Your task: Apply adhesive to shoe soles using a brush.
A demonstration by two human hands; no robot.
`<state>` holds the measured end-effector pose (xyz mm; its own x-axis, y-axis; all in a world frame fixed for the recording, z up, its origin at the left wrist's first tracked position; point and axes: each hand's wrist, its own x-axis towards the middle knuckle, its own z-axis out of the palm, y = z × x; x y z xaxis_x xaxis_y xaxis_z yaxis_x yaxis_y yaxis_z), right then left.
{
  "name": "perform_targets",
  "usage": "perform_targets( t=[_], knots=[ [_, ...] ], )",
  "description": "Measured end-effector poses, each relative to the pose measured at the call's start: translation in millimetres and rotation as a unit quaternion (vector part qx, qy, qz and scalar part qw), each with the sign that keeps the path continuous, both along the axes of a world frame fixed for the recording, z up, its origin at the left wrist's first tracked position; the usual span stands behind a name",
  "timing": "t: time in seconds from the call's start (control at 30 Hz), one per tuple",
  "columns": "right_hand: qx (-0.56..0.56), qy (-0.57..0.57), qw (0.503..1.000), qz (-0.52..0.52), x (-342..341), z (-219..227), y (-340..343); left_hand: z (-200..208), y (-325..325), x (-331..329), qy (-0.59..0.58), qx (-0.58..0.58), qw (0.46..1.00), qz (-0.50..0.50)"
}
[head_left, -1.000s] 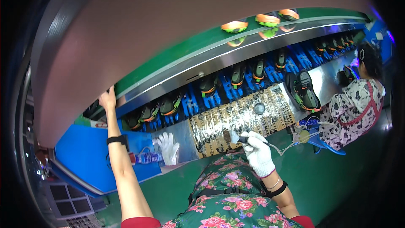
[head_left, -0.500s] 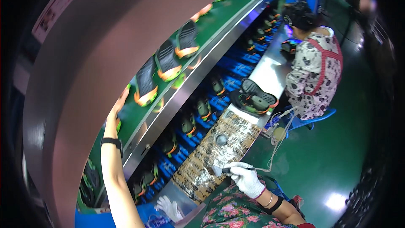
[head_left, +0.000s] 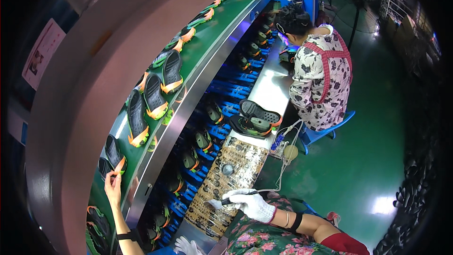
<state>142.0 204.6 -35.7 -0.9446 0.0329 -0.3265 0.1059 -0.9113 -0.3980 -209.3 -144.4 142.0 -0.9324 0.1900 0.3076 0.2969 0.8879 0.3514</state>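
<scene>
My bare left hand [head_left: 113,188] is at the near end of the green belt [head_left: 155,148], its fingers pinched on the orange-and-green strap of a black sandal [head_left: 113,151]. The sandal lies on the belt beside another dark one that is partly hidden. In its white knit glove, my right hand [head_left: 254,206] grips a brush [head_left: 230,200] with a dark handle and pale bristles. The bristles hang over a worktop covered in patterned brown sheeting [head_left: 240,156]. A small round pot [head_left: 228,169] stands on that sheeting, beyond the brush.
More sandals [head_left: 153,95] line the belt. Below its metal rail [head_left: 155,172], a rack with blue holders carries several sandals [head_left: 204,140]. Stacked sandals [head_left: 257,115] sit at the worktop's far end. A co-worker [head_left: 323,71] sits beyond them. A loose white glove [head_left: 188,245] lies near me.
My left hand has come back from farther up the belt, where its fingers were stretched out, and now pinches a sandal's strap. The view has shifted; my right hand still holds the brush.
</scene>
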Motion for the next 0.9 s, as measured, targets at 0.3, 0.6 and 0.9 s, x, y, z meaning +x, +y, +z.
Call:
perform_targets(
  t=[0.3, 0.6, 0.9],
  knots=[
    [-0.017, 0.021, 1.0, -0.006, -6, 15, 5, -20, -42, 13, 0.032, 0.068, 0.997, -0.017],
    [-0.052, 0.041, 0.994, 0.09, -21, 45, -3, -54, -53, 154, 0.098, 0.541, 0.833, 0.054],
    [-0.054, 0.034, 0.987, 0.149, -45, 89, -48, -105, 12, 242, -0.196, 0.813, 0.545, 0.07]
  ],
)
